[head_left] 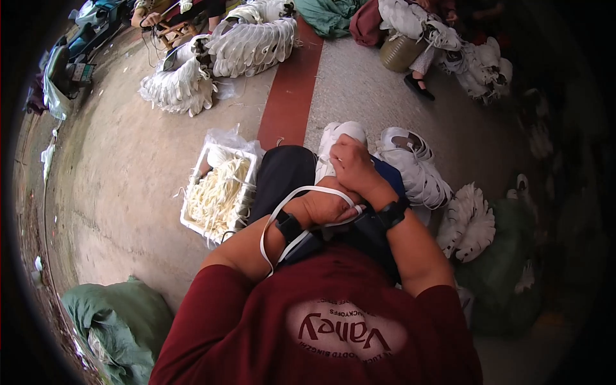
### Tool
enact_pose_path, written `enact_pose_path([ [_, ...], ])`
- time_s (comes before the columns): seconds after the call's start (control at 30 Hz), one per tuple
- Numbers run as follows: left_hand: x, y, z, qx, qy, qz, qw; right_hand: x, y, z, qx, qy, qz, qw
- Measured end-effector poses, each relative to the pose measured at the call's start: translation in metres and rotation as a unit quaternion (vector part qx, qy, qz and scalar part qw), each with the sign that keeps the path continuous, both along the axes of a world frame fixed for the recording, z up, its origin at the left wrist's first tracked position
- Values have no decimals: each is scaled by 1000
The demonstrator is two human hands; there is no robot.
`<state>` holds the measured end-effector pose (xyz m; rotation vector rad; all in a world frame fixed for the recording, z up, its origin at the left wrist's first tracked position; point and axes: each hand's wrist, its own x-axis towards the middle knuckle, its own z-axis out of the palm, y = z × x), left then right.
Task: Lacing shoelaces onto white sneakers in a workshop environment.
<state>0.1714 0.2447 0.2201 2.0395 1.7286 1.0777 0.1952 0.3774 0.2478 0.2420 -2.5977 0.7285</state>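
A white shoe upper point(325, 149) rests on my lap between my knees, partly covered by my hands. My right hand point(354, 165) is closed in a pinch over the upper's right side; what its fingertips hold is hidden. Just below and nearer to me, my left hand point(326, 206) has its fingers curled around a flat white shoelace point(268, 226). The lace makes a wide loop over my left wrist and hangs toward my shirt. Both wrists wear dark bands.
Left of my knee stands a white foam box point(197, 229) of loose cream laces. More white shoe uppers point(420, 168) lie strung together at my right. Bundled uppers point(253, 42) sit on the far floor. A green sack point(122, 324) is at lower left. Other people sit at the far side.
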Motion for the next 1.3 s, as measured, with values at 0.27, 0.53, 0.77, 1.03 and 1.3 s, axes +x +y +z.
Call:
enact_pose_path([
  [0.27, 0, 2, -3, 47, -32, 19, 998, 10, 18, 10, -296, -165, -15, 941],
  [0.53, 31, -16, 66, 4, -221, -84, 972, 22, 30, -37, -247, -94, -37, 964],
  [0.77, 53, -40, 88, 6, -164, -140, 976, 17, 26, -39, -289, -75, -21, 954],
  [1.03, 50, -40, 90, 73, -178, -92, 977, 10, 25, -46, -229, -15, -92, 969],
  [1.3, 45, -33, 94, 84, -153, -58, 983, 5, 26, -39, -203, -18, -89, 975],
])
